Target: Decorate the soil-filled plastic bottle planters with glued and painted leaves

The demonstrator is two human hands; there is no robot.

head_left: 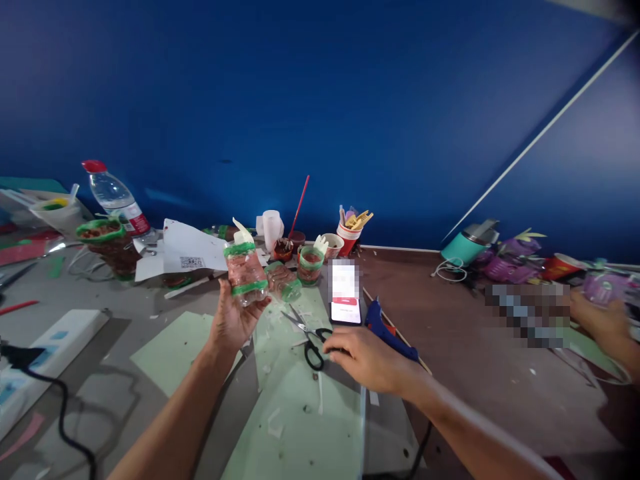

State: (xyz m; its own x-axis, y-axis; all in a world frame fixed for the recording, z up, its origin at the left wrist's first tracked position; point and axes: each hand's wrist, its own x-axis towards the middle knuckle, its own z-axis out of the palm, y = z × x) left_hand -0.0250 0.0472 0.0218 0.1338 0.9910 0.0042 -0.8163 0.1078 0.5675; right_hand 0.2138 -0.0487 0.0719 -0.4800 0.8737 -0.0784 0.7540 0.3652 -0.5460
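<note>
My left hand [235, 323] is closed around the base of a small clear plastic bottle piece [245, 273]. Green bands ring its top and bottom, reddish-brown material covers its middle, and a pale strip sticks up from the rim. My right hand [363, 353] is on the black handles of the scissors [303, 325], with fingers curled at one loop. The scissor blades lie parted, pointing away to the left over the pale green cutting sheet [285, 427]. Behind them, a similar banded bottle piece [283, 281] lies on its side and a green-rimmed cup [311, 265] stands upright.
A lit phone [345, 293] and a blue glue gun [387, 330] are beside my right hand. At left are a power strip [55, 353], white paper [193, 243] and a water bottle [117, 200]. Another person's hand [603, 323] is at far right, near purple items [515, 260].
</note>
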